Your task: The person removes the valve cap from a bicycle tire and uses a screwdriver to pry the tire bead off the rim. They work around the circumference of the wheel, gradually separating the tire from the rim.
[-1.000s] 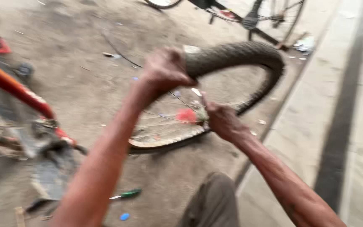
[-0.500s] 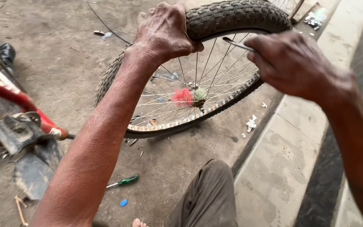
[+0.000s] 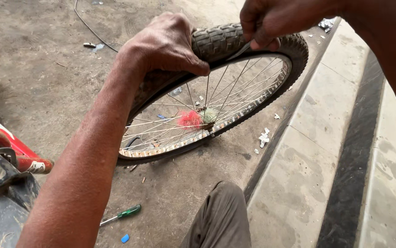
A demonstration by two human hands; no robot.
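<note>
My left hand (image 3: 165, 46) is clamped over the top of the bicycle wheel (image 3: 207, 105), palm on the knobbly black tyre (image 3: 216, 41) and thumb hooked down over its edge toward the spokes. My right hand (image 3: 271, 20) is closed just beside it on the same upper arc of the wheel, fingers pinching a thin grey metal tool (image 3: 240, 49) whose tip lies where the tyre meets the rim; the two hands are near one another but not touching. The wheel stands tilted on its lower edge on the dusty concrete floor (image 3: 46, 78), directly in front of me, its rusty rim (image 3: 198, 135) showing below. At the wheel's hub, pink and pale green tufts (image 3: 198, 118) sit among the spokes. Below the wheel, toward me, my knee in brown trousers (image 3: 221, 216) rises into view. To the lower left of the wheel lies a green-handled screwdriver (image 3: 120, 214), with a small blue scrap (image 3: 125, 238) just beside it. Farther left of the wheel is part of a red bicycle frame (image 3: 5, 144) with dark, dirty parts under it. To the right of the wheel runs a pale concrete step (image 3: 308, 151) with a dark band along it, and scraps of white paper (image 3: 263, 137) lie at its foot. Beyond the wheel, a thin cable (image 3: 92, 27) trails across the floor.
</note>
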